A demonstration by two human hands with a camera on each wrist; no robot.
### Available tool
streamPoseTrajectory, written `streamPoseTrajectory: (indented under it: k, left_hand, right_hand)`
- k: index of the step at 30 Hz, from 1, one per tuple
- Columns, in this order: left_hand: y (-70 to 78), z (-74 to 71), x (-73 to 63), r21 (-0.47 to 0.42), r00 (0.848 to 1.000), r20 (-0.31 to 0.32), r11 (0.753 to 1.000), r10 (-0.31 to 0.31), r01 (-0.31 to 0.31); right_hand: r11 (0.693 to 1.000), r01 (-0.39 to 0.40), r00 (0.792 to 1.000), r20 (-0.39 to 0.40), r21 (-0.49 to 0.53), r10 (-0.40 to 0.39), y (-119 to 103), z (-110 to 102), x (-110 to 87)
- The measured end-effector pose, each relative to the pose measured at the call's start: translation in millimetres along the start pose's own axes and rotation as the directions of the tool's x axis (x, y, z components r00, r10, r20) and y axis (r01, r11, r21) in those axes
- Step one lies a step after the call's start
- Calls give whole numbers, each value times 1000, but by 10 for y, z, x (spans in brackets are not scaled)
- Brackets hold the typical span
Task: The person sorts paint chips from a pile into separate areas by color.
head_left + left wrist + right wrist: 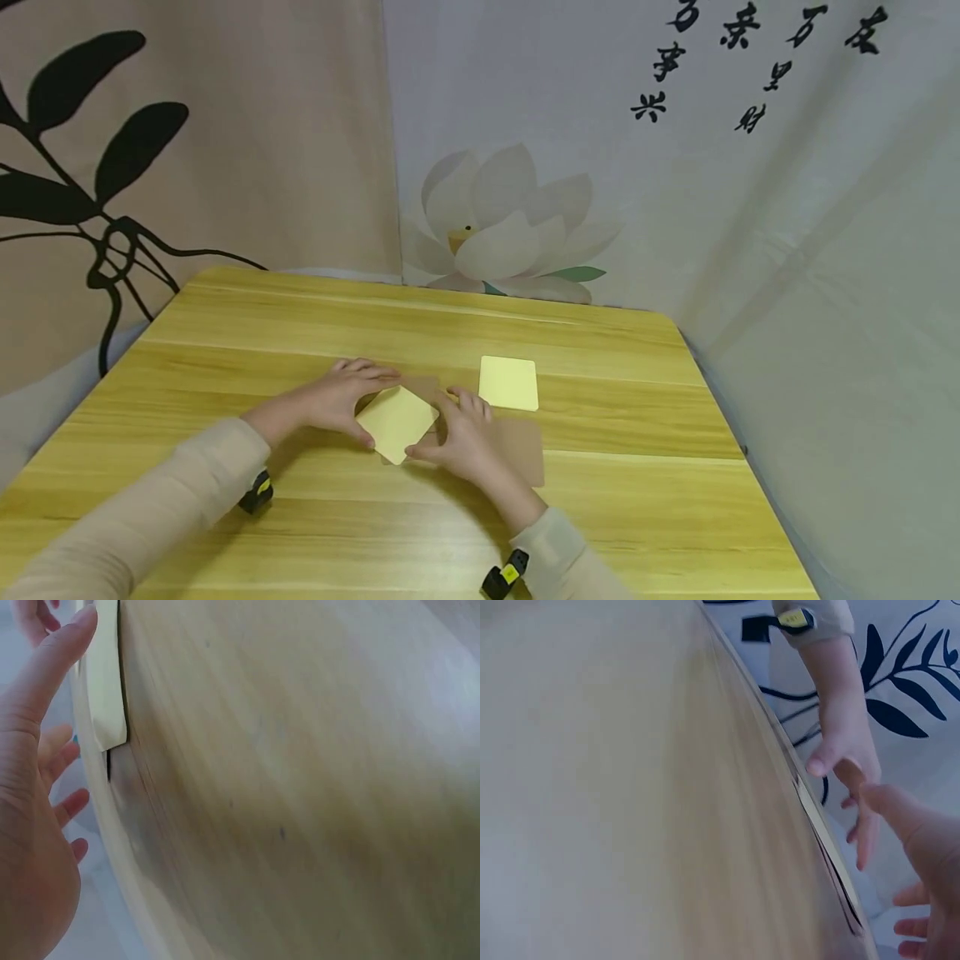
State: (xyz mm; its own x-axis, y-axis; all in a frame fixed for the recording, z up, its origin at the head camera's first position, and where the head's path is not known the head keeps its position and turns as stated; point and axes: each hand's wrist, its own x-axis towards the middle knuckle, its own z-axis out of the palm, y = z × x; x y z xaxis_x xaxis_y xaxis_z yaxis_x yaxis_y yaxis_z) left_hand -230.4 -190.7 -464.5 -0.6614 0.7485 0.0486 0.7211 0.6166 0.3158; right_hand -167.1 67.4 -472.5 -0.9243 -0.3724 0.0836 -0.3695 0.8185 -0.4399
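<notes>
The left hand (339, 403) and right hand (467, 438) pinch a yellow square (397, 423) between them, over a brown square (423, 386), away from the worktop's (645, 508) edges; a second yellow square (509, 383) lies nearer the far edge

Left hand (352, 400) and right hand (467, 437) face each other, 2 thumbs (362, 433) nearest the body.

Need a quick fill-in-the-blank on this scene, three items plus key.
1. The yellow card between the left hand and the right hand is one of ____ yellow cards visible in the head view.
2. The other yellow card lies nearer the ____ hand.
3. In the head view, the dark leaf print is on the person's ____ side.

Missing words: two; right; left.
</notes>
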Motion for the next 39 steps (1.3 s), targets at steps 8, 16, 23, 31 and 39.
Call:
streamPoseTrajectory:
  k: [8, 16, 23, 31, 39]
  left_hand:
    - [-34, -54, 6, 30, 997, 68, 999, 21, -23]
    - [-65, -7, -10, 2, 995, 102, 1000, -8, 8]
    - [-78, 0, 0, 14, 995, 103, 1000, -14, 12]
    - [-62, 12, -38, 10, 997, 71, 1000, -19, 18]
    - [-75, 81, -62, 12, 1000, 22, 1000, -18, 18]
  right_hand:
    - [999, -47, 999, 21, -24, 48, -154, 119, 21]
    - [997, -51, 998, 37, -56, 53, -194, 237, 25]
    - [997, -40, 999, 29, -60, 41, -190, 270, 34]
    - [997, -18, 999, 32, -70, 21, -222, 269, 35]
    - [999, -6, 999, 31, -41, 7, -228, 268, 16]
